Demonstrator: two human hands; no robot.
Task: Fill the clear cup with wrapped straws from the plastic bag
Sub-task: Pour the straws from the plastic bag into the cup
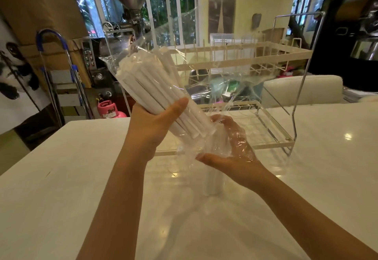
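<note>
Holding a tilted bundle of wrapped straws [159, 94] in a clear plastic bag [204, 71] above the white counter [61, 178].

The left hand [151, 128] clasps the bundle through the film; the right hand [231, 153], fingers curled, grips the bag's crumpled lower end. The clear cup [212, 184] stands on the counter just below, with a dish rack [245, 59] behind.

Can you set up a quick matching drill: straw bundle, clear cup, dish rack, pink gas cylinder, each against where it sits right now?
Things:
1. wrapped straws
2. clear cup
3. dish rack
4. pink gas cylinder

Places:
A. on the floor beyond the table's far edge
B. standing on the table below the hands
C. gripped in the left hand, inside the plastic bag
D. at the table's far side

Pairs: 1-C, 2-B, 3-D, 4-A
</note>
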